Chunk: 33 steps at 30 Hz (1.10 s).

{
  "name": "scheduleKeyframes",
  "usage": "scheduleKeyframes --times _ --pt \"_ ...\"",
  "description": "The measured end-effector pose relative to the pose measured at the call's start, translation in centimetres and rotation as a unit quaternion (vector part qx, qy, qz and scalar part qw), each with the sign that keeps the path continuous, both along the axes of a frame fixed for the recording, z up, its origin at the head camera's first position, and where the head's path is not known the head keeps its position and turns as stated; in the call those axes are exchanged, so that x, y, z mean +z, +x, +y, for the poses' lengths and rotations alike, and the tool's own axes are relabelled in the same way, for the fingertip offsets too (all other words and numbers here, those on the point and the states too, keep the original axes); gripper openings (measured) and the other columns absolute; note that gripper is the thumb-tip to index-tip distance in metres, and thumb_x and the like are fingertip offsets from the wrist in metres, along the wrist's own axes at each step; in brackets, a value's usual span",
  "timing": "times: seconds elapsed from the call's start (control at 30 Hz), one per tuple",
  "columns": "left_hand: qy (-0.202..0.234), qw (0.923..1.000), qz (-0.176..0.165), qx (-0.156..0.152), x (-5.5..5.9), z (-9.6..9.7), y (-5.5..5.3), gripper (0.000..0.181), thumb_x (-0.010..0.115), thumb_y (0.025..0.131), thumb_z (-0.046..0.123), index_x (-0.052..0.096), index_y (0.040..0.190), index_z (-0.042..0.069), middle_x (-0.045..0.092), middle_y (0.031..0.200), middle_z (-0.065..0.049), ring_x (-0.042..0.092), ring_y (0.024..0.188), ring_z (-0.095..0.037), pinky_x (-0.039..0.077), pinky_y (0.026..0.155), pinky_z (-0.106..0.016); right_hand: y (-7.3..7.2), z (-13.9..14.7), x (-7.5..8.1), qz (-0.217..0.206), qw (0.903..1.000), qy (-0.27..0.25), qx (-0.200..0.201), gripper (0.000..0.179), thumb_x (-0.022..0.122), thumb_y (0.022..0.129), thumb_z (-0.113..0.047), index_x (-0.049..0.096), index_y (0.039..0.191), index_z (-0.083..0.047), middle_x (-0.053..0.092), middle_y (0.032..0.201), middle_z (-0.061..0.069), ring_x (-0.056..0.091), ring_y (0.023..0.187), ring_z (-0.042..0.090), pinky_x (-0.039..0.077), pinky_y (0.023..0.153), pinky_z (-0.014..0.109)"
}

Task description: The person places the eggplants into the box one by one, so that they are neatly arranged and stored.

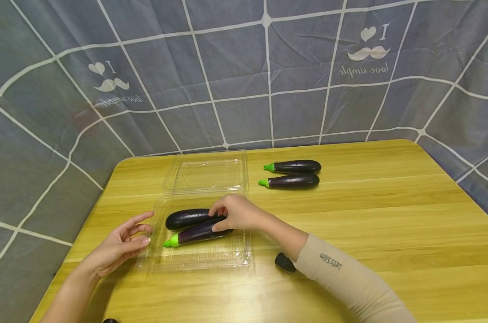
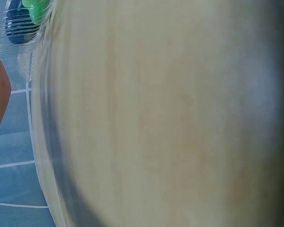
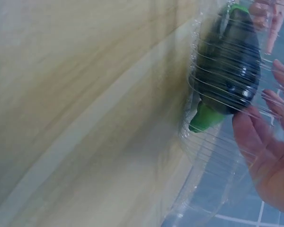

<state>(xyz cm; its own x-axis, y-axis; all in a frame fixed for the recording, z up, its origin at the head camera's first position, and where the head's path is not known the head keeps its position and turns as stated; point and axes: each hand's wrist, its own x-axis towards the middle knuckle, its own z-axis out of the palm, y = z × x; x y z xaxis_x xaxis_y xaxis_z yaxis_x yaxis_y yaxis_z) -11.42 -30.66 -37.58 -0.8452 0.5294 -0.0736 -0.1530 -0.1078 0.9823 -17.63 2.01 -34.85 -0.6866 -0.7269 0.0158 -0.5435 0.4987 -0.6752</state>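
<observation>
A clear plastic clamshell box (image 1: 207, 259) lies with its lid (image 1: 211, 177) folded back behind it. Inside are two eggplants side by side: the rear eggplant (image 1: 185, 219) and the front eggplant (image 1: 195, 234), whose green stem points left. My right hand (image 1: 240, 213) reaches over their right ends, thumb on the front eggplant and fingertips down by the rear one, gripping the front eggplant between them. It hides the rear one's stem, which shows green (image 3: 206, 117) in the right wrist view. At the box's left rim is my left hand (image 1: 120, 244), fingers loosely bent and apart, holding nothing.
Two more eggplants, a back one (image 1: 296, 167) and a nearer one (image 1: 294, 181), lie on the wooden table (image 1: 369, 202) right of the lid. A small black object (image 1: 285, 262) sits beside my right forearm. A grey gridded curtain (image 1: 244, 67) stands behind the table.
</observation>
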Motion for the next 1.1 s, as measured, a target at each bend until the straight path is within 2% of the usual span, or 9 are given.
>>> scheduleKeyframes --times 0.23,0.4,0.57,0.97,1.1 --pt "0.002 1.0 0.0 -0.003 -0.1 0.0 0.0 0.058 0.045 0.092 -0.011 0.042 0.139 0.024 0.052 0.109 0.004 0.057 0.087 -0.004 0.051 0.075 -0.02 -0.2 1.2 0.1 -0.043 0.9973 -0.06 -0.004 0.028 0.075 0.08 -0.017 0.069 0.105 -0.006 0.065 0.102 0.005 0.058 0.091 0.02 0.047 0.077 0.021" --pt "-0.005 1.0 0.0 -0.003 -0.1 -0.1 0.0 0.058 0.045 0.092 -0.01 0.041 0.139 0.024 0.051 0.11 0.004 0.057 0.087 -0.004 0.051 0.075 -0.02 -0.2 2.9 0.6 -0.082 0.9905 -0.109 -0.019 0.032 0.075 0.08 -0.016 0.067 0.108 -0.002 0.065 0.107 0.01 0.059 0.093 0.023 0.049 0.077 0.022" --pt "-0.011 0.9999 0.001 -0.001 -0.1 -0.1 0.0 0.058 0.045 0.092 -0.01 0.041 0.139 0.023 0.052 0.11 0.004 0.057 0.087 -0.004 0.051 0.074 -0.02 -0.2 5.0 0.8 -0.117 0.9833 -0.133 -0.041 0.034 0.074 0.08 -0.015 0.066 0.111 -0.002 0.063 0.11 0.015 0.058 0.095 0.026 0.05 0.079 0.026" --pt "-0.022 0.9998 0.002 0.001 -0.1 -0.2 0.0 0.058 0.046 0.093 -0.01 0.04 0.14 0.023 0.052 0.109 0.004 0.057 0.086 -0.004 0.051 0.073 -0.02 0.0 10.4 0.2 -0.113 0.9772 -0.153 -0.095 0.036 0.075 0.08 -0.016 0.065 0.11 0.0 0.062 0.108 0.017 0.057 0.099 0.031 0.05 0.084 0.036" --pt "-0.025 0.9997 0.002 0.003 0.0 -0.2 0.1 0.057 0.046 0.092 -0.009 0.041 0.14 0.023 0.052 0.109 0.004 0.057 0.085 -0.004 0.051 0.073 -0.02 0.1 12.2 -0.1 -0.09 0.9772 -0.157 -0.112 0.035 0.075 0.079 -0.016 0.065 0.109 -0.003 0.063 0.106 0.016 0.058 0.098 0.029 0.05 0.083 0.036"
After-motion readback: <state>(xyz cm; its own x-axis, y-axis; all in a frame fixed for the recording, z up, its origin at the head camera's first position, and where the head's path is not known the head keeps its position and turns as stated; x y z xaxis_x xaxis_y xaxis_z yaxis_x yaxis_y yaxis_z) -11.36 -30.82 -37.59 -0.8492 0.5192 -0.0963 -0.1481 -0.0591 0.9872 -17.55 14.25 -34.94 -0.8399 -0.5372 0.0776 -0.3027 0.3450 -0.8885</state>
